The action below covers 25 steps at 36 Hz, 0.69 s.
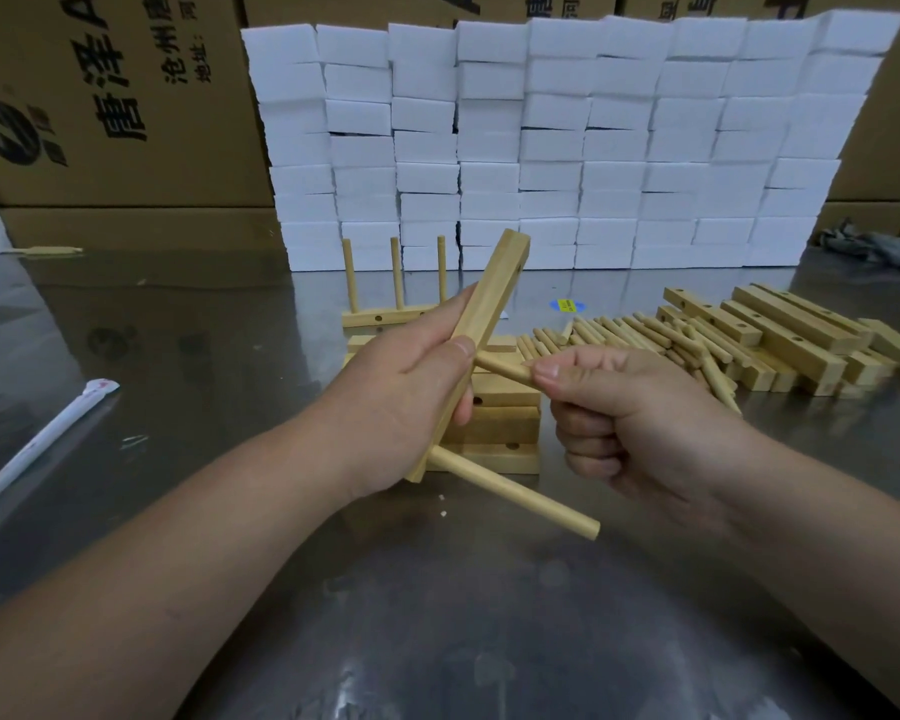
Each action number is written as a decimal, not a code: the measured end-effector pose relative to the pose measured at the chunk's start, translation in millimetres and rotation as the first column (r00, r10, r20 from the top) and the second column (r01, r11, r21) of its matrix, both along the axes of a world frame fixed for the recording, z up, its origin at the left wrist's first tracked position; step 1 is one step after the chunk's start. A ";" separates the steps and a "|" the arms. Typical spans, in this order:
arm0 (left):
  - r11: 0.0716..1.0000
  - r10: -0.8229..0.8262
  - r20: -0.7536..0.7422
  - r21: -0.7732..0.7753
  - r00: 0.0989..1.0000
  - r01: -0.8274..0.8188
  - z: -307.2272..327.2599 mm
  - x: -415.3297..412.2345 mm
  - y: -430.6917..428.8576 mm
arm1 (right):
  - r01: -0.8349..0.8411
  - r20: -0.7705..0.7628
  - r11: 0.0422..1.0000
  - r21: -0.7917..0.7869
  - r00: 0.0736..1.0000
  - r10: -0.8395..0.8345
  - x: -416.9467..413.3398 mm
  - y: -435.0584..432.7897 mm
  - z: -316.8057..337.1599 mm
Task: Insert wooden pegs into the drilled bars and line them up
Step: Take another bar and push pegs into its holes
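Observation:
My left hand grips a drilled wooden bar tilted up to the right. One peg sticks out of the bar's lower end toward me. My right hand pinches a second peg whose tip meets the bar's middle. Behind my hands, a finished bar with three upright pegs stands on the table. A stack of bars lies just under my hands.
Loose pegs and drilled bars are heaped at the right on the steel table. A wall of white foam blocks stands behind, cardboard boxes beyond. A white wrapped stick lies at left.

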<state>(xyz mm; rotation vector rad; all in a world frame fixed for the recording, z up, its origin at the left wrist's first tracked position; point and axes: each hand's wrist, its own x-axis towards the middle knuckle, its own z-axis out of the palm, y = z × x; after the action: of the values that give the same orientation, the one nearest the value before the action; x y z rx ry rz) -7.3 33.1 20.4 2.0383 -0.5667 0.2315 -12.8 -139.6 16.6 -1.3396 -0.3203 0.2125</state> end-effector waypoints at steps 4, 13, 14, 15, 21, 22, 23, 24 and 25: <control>1.000 0.020 0.001 -0.011 1.000 -0.020 -2.3 1.3 -1.6 | 0.068 0.100 0.990 -0.126 0.993 -0.055 2.5 -0.7 -2.9; 0.988 0.069 0.023 -0.143 0.997 -0.065 1.7 2.2 -2.5 | 0.450 0.636 0.841 -0.300 0.751 -0.175 4.6 -8.6 -5.4; 0.988 0.067 0.020 -0.137 0.998 -0.064 2.4 1.6 -2.1 | 0.471 0.690 0.827 -0.308 0.709 -0.147 3.6 -8.1 -5.7; 0.991 0.066 0.016 -0.119 0.998 -0.064 2.7 1.1 -1.9 | 0.485 0.730 0.817 -0.312 0.672 -0.121 2.8 -7.9 -5.5; 0.998 0.042 -0.017 -0.055 0.999 -0.042 -1.8 3.6 -3.6 | 0.576 0.813 0.732 -0.364 0.580 -0.051 2.4 -11.2 -4.5; 0.998 0.044 -0.020 -0.051 0.999 -0.045 -2.3 3.8 -3.6 | 0.599 0.823 0.712 -0.367 0.565 -0.051 2.2 -11.1 -4.5; 0.998 0.047 -0.021 -0.046 0.999 -0.048 -2.7 3.8 -3.5 | 0.619 0.835 0.696 -0.363 0.548 -0.053 1.7 -10.9 -4.4; 0.998 0.048 -0.013 -0.040 0.999 -0.048 -3.2 3.6 -3.9 | 0.634 0.843 0.687 -0.354 0.535 -0.060 1.1 -10.8 -4.1; 0.998 0.051 0.000 -0.032 0.999 -0.051 -4.0 3.3 -4.2 | 0.646 0.847 0.679 -0.349 0.527 -0.066 0.5 -10.8 -3.7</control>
<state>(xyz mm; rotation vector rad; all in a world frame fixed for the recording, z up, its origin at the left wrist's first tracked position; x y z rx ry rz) -4.0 28.8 16.4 2.0230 -0.5088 0.2704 -12.3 -150.4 12.9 -2.1273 -0.7258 -0.7902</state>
